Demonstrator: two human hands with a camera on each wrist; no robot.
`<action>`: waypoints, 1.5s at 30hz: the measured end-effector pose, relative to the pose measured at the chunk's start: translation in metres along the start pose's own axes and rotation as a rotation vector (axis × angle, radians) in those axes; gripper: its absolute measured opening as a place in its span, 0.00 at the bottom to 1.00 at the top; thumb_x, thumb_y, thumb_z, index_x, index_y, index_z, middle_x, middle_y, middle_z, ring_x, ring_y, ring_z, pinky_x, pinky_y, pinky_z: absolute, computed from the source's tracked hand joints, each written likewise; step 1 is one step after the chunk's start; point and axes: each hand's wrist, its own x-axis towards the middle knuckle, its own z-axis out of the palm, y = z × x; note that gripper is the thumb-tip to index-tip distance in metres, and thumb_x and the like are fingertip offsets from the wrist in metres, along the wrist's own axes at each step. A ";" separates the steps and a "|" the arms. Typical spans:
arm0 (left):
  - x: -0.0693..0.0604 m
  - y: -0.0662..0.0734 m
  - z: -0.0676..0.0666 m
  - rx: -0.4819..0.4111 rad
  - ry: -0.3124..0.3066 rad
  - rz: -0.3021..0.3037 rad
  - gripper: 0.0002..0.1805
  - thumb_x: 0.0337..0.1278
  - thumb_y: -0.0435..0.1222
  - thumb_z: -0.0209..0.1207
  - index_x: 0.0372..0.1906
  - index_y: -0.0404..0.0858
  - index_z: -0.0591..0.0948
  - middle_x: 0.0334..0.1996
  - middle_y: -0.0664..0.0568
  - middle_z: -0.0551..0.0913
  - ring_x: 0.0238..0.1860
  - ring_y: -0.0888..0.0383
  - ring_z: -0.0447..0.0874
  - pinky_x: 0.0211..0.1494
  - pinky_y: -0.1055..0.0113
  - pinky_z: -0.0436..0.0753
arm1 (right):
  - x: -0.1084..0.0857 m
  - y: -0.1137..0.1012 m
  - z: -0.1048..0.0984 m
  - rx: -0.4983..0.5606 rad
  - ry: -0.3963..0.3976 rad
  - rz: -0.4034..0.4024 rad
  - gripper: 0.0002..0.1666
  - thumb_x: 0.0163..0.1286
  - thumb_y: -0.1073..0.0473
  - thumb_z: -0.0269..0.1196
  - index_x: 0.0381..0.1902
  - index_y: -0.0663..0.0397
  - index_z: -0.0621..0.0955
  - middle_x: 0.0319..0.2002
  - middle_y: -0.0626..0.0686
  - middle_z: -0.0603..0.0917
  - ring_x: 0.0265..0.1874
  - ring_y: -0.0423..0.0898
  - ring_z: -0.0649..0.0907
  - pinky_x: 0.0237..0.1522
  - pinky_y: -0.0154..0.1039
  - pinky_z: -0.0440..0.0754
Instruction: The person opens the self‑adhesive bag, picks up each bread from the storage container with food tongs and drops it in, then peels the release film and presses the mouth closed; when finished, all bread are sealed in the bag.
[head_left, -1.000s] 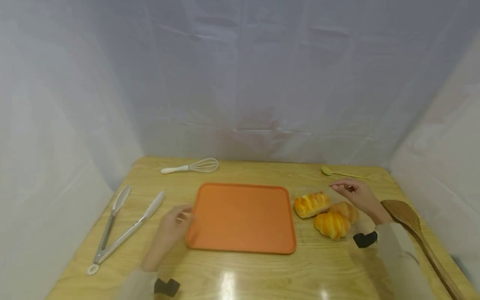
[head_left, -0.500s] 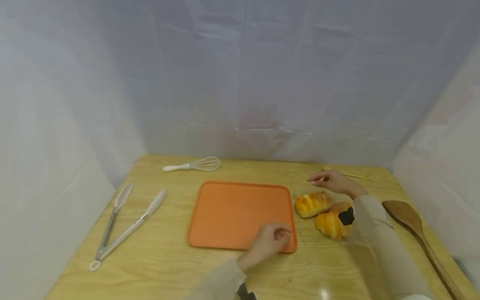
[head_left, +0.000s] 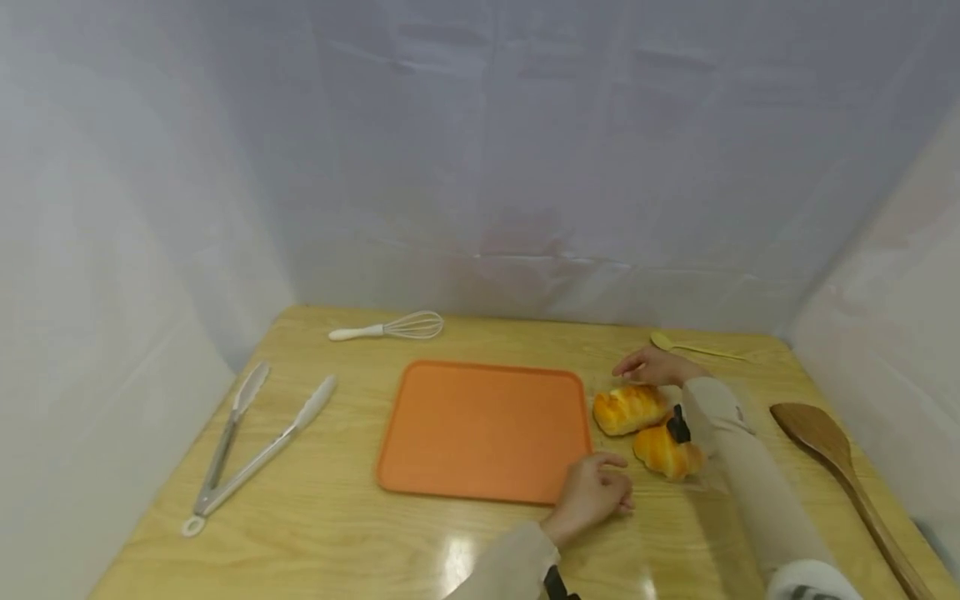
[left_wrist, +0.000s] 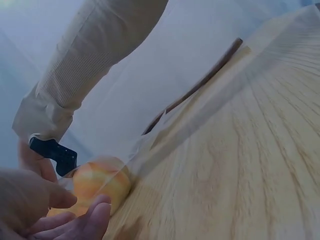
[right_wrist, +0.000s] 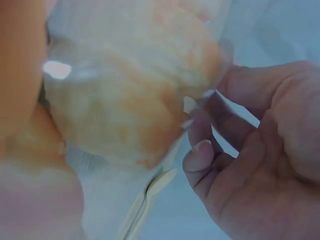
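Right hand [head_left: 656, 367], right of centre, pinches clear film [right_wrist: 57, 70]; left hand [head_left: 592, 493], lower centre, half-curled, grip unclear; uneven tugging could roll the breads [head_left: 628, 408]

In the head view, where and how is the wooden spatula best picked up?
I'd grip the wooden spatula around the middle of its handle, coming down from above with fingers across it. The handle is long, narrow and slants toward the near right, within likely easy reach, while the wide, flat blade points away and lies low on the table.
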 end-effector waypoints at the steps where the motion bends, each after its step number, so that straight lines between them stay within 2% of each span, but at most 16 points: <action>1: 0.001 0.001 0.002 -0.010 0.002 -0.010 0.17 0.56 0.23 0.56 0.51 0.25 0.78 0.28 0.32 0.86 0.23 0.54 0.86 0.28 0.67 0.87 | 0.000 0.000 0.000 -0.015 -0.001 0.017 0.18 0.74 0.68 0.50 0.55 0.74 0.78 0.57 0.73 0.77 0.59 0.68 0.75 0.57 0.54 0.79; 5: 0.004 0.001 0.009 0.002 0.017 -0.051 0.13 0.54 0.23 0.56 0.45 0.26 0.81 0.25 0.35 0.86 0.22 0.57 0.86 0.28 0.69 0.86 | 0.001 0.000 0.000 -0.047 0.005 0.064 0.15 0.72 0.68 0.53 0.49 0.73 0.81 0.49 0.69 0.83 0.48 0.59 0.82 0.49 0.44 0.83; 8: 0.005 0.001 0.012 0.039 0.021 -0.063 0.09 0.54 0.23 0.56 0.40 0.26 0.82 0.23 0.39 0.86 0.22 0.59 0.85 0.27 0.71 0.85 | 0.002 0.002 0.001 -0.050 0.000 0.083 0.12 0.70 0.67 0.56 0.43 0.70 0.82 0.41 0.63 0.85 0.37 0.48 0.82 0.41 0.37 0.80; 11: 0.006 0.001 0.011 0.079 0.020 -0.045 0.07 0.55 0.24 0.57 0.35 0.26 0.84 0.22 0.40 0.86 0.22 0.59 0.85 0.26 0.72 0.85 | 0.000 0.005 0.001 -0.029 0.007 0.081 0.10 0.70 0.66 0.57 0.40 0.67 0.83 0.38 0.59 0.85 0.33 0.42 0.79 0.37 0.34 0.77; 15: 0.008 0.002 0.006 0.129 0.013 -0.007 0.05 0.57 0.26 0.59 0.32 0.28 0.84 0.21 0.41 0.86 0.20 0.59 0.85 0.24 0.73 0.83 | -0.006 0.010 0.001 0.016 0.054 0.029 0.10 0.71 0.65 0.57 0.41 0.69 0.82 0.39 0.61 0.84 0.35 0.41 0.79 0.38 0.35 0.77; 18: 0.011 0.003 0.000 0.206 0.029 0.043 0.05 0.58 0.28 0.61 0.29 0.31 0.85 0.21 0.44 0.86 0.19 0.64 0.82 0.23 0.75 0.80 | -0.015 0.013 0.001 0.069 0.108 0.001 0.12 0.73 0.64 0.55 0.44 0.71 0.80 0.42 0.64 0.83 0.38 0.43 0.79 0.40 0.37 0.77; 21: 0.013 0.006 -0.008 0.340 0.073 0.118 0.06 0.56 0.31 0.63 0.26 0.33 0.86 0.21 0.48 0.86 0.19 0.71 0.76 0.24 0.78 0.76 | -0.027 0.015 0.003 0.129 0.173 0.005 0.15 0.76 0.62 0.53 0.48 0.72 0.77 0.47 0.67 0.80 0.43 0.50 0.80 0.41 0.39 0.79; 24: 0.014 0.011 -0.015 0.427 0.107 0.158 0.06 0.53 0.31 0.64 0.25 0.35 0.86 0.21 0.52 0.86 0.20 0.73 0.72 0.24 0.79 0.74 | -0.039 0.015 0.006 0.173 0.255 0.009 0.18 0.77 0.59 0.51 0.52 0.72 0.75 0.51 0.70 0.77 0.46 0.56 0.79 0.43 0.41 0.80; 27: 0.014 0.017 -0.022 0.456 0.131 0.178 0.04 0.52 0.30 0.64 0.25 0.36 0.86 0.22 0.53 0.85 0.21 0.73 0.72 0.25 0.79 0.74 | -0.052 0.014 0.008 0.210 0.358 0.048 0.22 0.78 0.53 0.51 0.54 0.69 0.75 0.50 0.66 0.78 0.44 0.50 0.79 0.43 0.41 0.79; 29: 0.016 0.022 -0.028 0.457 0.141 0.200 0.04 0.54 0.30 0.63 0.27 0.36 0.85 0.23 0.52 0.86 0.23 0.71 0.75 0.27 0.79 0.76 | -0.062 0.013 0.009 0.252 0.427 0.082 0.24 0.78 0.48 0.50 0.55 0.64 0.75 0.48 0.57 0.78 0.42 0.41 0.77 0.43 0.38 0.77; 32: 0.019 0.033 -0.036 0.477 0.151 0.264 0.03 0.58 0.29 0.62 0.31 0.35 0.85 0.28 0.48 0.87 0.29 0.67 0.82 0.32 0.79 0.79 | -0.076 0.011 0.010 0.367 0.535 0.098 0.18 0.77 0.46 0.51 0.52 0.51 0.76 0.43 0.40 0.77 0.37 0.33 0.73 0.40 0.32 0.74; 34: 0.021 0.042 -0.043 0.491 0.150 0.313 0.04 0.61 0.30 0.61 0.36 0.34 0.85 0.32 0.46 0.88 0.32 0.63 0.85 0.34 0.79 0.81 | -0.085 0.009 0.012 0.466 0.607 0.079 0.11 0.76 0.47 0.52 0.48 0.42 0.77 0.38 0.33 0.76 0.34 0.33 0.72 0.37 0.30 0.73; 37: 0.027 0.055 -0.050 0.534 0.171 0.426 0.06 0.63 0.30 0.60 0.41 0.34 0.85 0.36 0.44 0.89 0.36 0.57 0.88 0.36 0.79 0.82 | -0.096 0.006 0.017 0.640 0.716 0.031 0.04 0.75 0.50 0.55 0.42 0.34 0.77 0.34 0.29 0.78 0.31 0.34 0.72 0.34 0.27 0.73; 41: 0.037 0.076 -0.058 0.555 0.210 0.593 0.10 0.62 0.28 0.60 0.47 0.33 0.84 0.38 0.42 0.89 0.37 0.53 0.89 0.40 0.75 0.84 | -0.108 0.000 0.024 0.877 0.823 -0.048 0.04 0.73 0.54 0.57 0.41 0.38 0.79 0.35 0.33 0.80 0.31 0.34 0.73 0.34 0.23 0.75; 45: 0.047 0.099 -0.063 0.555 0.195 0.722 0.13 0.63 0.29 0.60 0.52 0.33 0.82 0.38 0.42 0.89 0.37 0.52 0.89 0.43 0.73 0.85 | -0.119 -0.008 0.029 1.064 0.881 -0.167 0.05 0.72 0.58 0.57 0.41 0.43 0.81 0.37 0.36 0.82 0.31 0.35 0.74 0.34 0.24 0.76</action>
